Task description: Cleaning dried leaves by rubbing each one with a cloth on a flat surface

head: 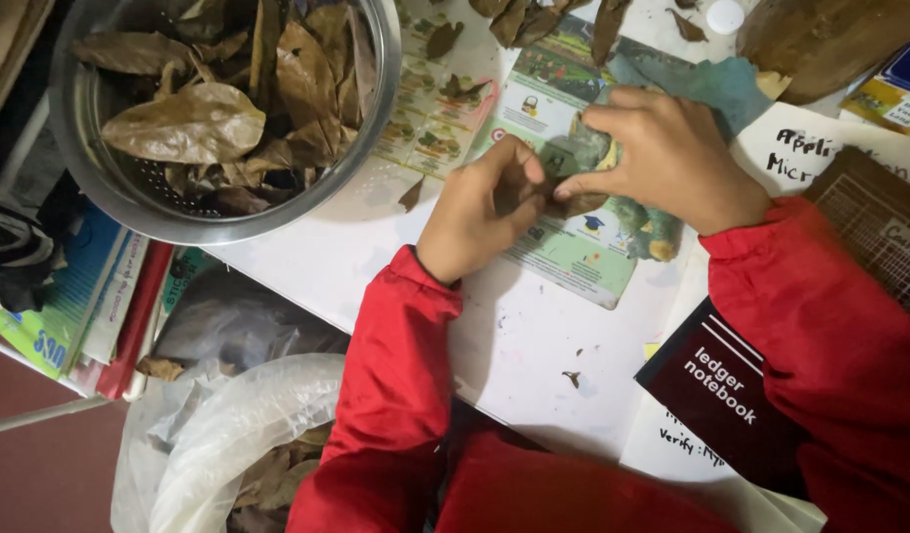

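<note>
Leaf — dry, brown, curled — sits over a printed sheet on the table, pinched between both hands. At far left a steel colander holds more dry leaves, and below it a plastic bag holds others. The left hand pinches one end with thumb and fingertips; the right hand pinches the other, fingers pressed together. It looks very light, brittle and likely to crumble — best held gently along the midrib, near the stem.
</note>
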